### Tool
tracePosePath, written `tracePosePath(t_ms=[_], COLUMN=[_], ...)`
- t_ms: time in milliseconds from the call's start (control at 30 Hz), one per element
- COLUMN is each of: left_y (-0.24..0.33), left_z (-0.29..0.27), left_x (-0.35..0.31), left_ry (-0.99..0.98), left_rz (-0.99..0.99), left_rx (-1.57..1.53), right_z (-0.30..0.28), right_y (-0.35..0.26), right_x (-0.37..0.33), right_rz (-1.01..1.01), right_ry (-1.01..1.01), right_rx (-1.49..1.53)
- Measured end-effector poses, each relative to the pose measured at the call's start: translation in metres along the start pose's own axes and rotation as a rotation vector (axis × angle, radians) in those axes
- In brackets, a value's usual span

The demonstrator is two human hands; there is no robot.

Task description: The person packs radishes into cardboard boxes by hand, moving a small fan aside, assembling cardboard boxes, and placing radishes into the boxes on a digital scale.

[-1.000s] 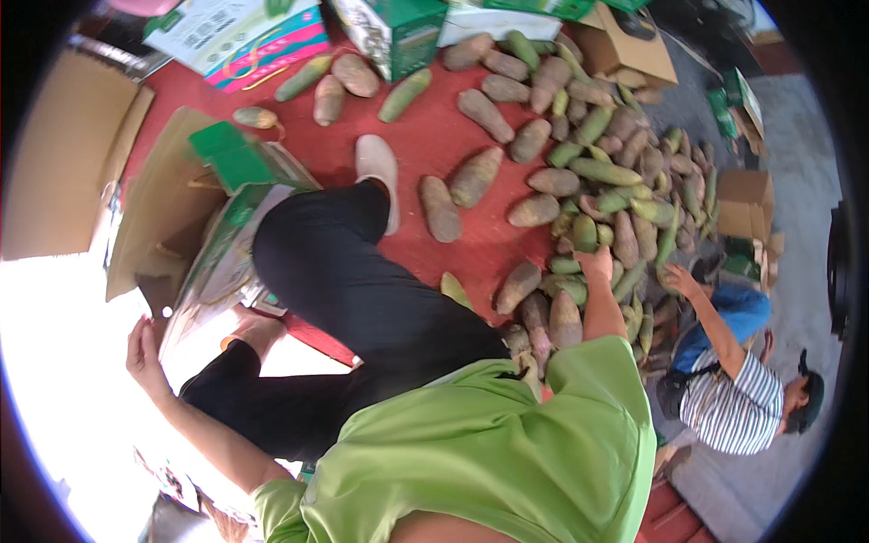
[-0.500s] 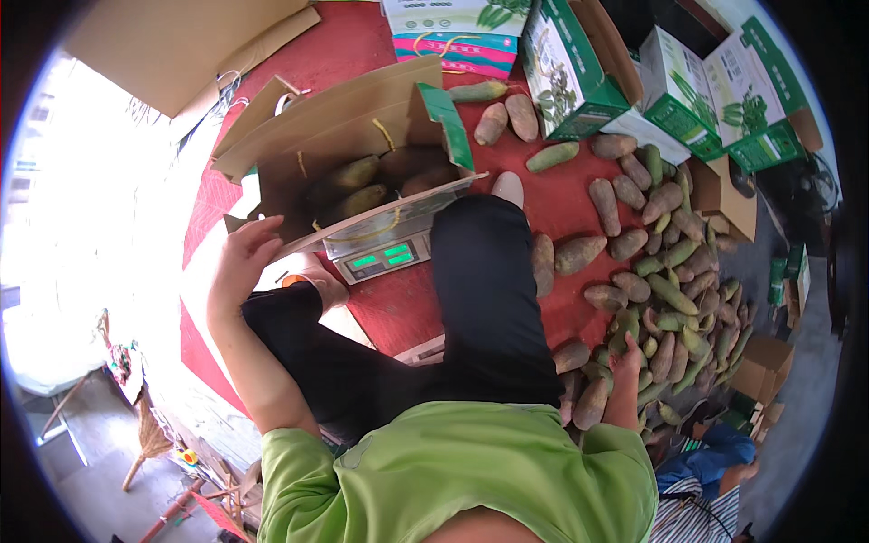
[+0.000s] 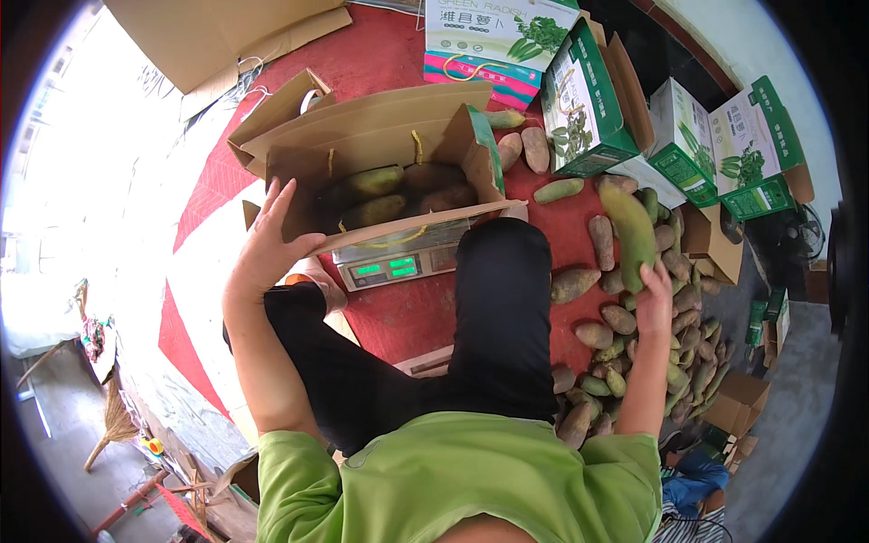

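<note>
My right hand (image 3: pixel 654 294) is closed round the lower end of a long, curved green radish (image 3: pixel 632 237), which is raised over the pile of radishes (image 3: pixel 692 335) on my right. My left hand (image 3: pixel 272 237) is beside the left front corner of an open cardboard box (image 3: pixel 362 122), fingers spread and thumb close to the rim; I cannot tell if it touches. Several radishes (image 3: pixel 376 210) lie in the shadowed bottom of this box, and yellow cord handles hang at its sides. The box stands on a weighing scale (image 3: pixel 389 269) with a lit green display.
Green-and-white printed cartons (image 3: pixel 587 100) stand at the far right, near a pink and blue box (image 3: pixel 480 77). Loose radishes lie on the red mat (image 3: pixel 398 321) beside my knee. A large cardboard sheet (image 3: pixel 217 36) is at far left; a straw broom (image 3: pixel 113 421) lies lower left. Another person's blue clothing (image 3: pixel 697 484) shows lower right.
My right hand has risen from the pile with the green radish, lifting it forward. My left hand has spread its fingers at the box corner. The whole view has shifted slightly.
</note>
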State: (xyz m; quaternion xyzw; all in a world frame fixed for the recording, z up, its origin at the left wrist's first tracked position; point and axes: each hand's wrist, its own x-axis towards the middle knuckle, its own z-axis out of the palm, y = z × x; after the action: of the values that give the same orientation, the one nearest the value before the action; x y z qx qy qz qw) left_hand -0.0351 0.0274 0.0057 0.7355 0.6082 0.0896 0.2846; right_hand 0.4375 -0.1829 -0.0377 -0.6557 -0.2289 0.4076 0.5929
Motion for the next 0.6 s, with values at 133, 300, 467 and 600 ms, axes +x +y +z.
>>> tracePosePath(t_ms=[133,300,467,600], left_y=[-0.004,-0.005,-0.005,-0.005], left_z=[0.003,0.002,0.002,0.002], left_x=[0.001,0.001,0.001,0.000], left_ry=[0.053,0.092,0.093,0.087], left_rz=[0.055,0.080,0.078,0.079], left_rx=[0.009,0.002,0.026,0.062], right_z=[0.056,0.129,0.190,0.234], right_y=[-0.056,-0.099,-0.096,-0.091], right_x=[0.017,0.027,0.036,0.039], right_rz=[-0.128,-0.154,-0.117,-0.056], right_ry=[-0.156,-0.500,-0.627,-0.761], right_rx=[-0.028,-0.073,-0.181,-0.320])
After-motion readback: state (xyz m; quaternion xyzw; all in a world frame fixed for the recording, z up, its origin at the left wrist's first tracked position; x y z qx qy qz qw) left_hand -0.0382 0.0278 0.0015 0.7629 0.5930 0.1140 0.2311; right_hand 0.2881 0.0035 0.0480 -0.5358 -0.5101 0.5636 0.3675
